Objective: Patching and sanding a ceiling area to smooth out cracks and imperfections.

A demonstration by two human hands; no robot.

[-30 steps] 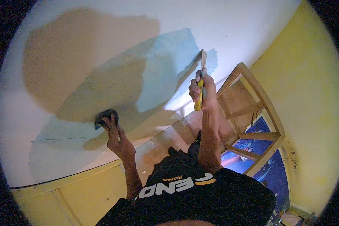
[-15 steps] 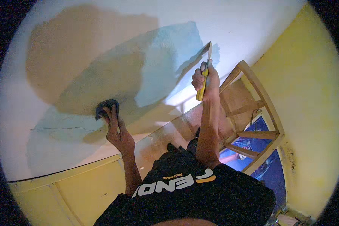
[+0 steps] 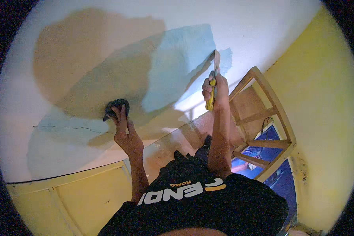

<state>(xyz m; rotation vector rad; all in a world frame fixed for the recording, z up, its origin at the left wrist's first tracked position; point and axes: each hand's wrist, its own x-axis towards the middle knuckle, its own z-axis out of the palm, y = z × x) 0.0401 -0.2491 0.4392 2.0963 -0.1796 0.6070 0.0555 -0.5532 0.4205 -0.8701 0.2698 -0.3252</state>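
Note:
In my right hand [image 3: 220, 87] is a putty knife [image 3: 210, 103] with a yellow handle, its fingers wrapped round it. The knife's blade [image 3: 217, 59] points up, its tip at the right part of the pale blue patch [image 3: 181, 51] on the white wall [image 3: 259, 23]; whether it touches cannot be told. Lower and to the left, my left hand [image 3: 126, 133] grips a dark, curved pad [image 3: 124, 104] against or close to the wall, in shadow. The pad's exact kind is not clear. A thin crack [image 3: 70, 127] runs across the wall left of this hand.
A wooden frame with crossbars [image 3: 277, 100] stands to the right, near a yellow wall [image 3: 326, 118]. Yellow panels [image 3: 90, 188] are at lower left. Reddish-brown flooring [image 3: 159, 157] lies below, and something blue [image 3: 279, 185] shows behind the frame. My shadow covers much of the wall.
The putty knife's blade has shifted left and down over the blue patch and turned to show more of its flat face. The left hand's pad has moved slightly right. The view has shifted a little.

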